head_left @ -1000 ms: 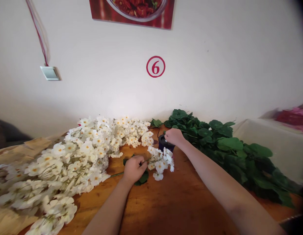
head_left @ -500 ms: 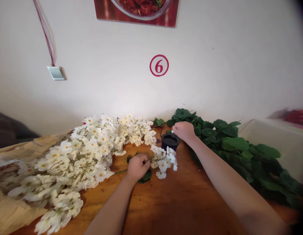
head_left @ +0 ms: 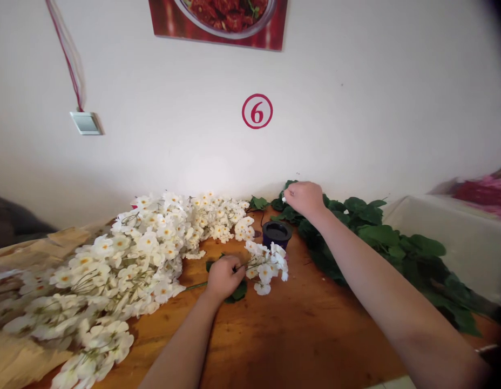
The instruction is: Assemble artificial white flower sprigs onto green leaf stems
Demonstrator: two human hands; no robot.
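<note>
We take the squat black round cup [head_left: 277, 233] on the orange-brown wooden bench [head_left: 299, 335] as landmark. Just in front of the cup lies a short white artificial flower spray [head_left: 266, 268], its thin green stem [head_left: 196, 286] running left. The left hand [head_left: 225, 277] is closed over that stem, grip pressed together and pinching it, with a dark green leaf [head_left: 239, 292] beneath. The right hand [head_left: 305, 199] is raised behind and right of the cup, grip pinching a small white piece [head_left: 283, 199]; too small for us to tell if it's petal or bud.

Risks: a loosened pinch could drop the piece among the leaves, where it may be hard to find. A hard pull on the stem could snag the spray on the neighbouring flowers. A careless right-arm sweep could tip the cup.

Left of the cup: a long pile of white flower sprays [head_left: 129, 254] on tan kraft paper [head_left: 32, 259]. Right of it: a heap of green artificial leaves [head_left: 380, 232], then a white plastic tub [head_left: 445, 216]. The spray lies between the left hand and the cup.
</note>
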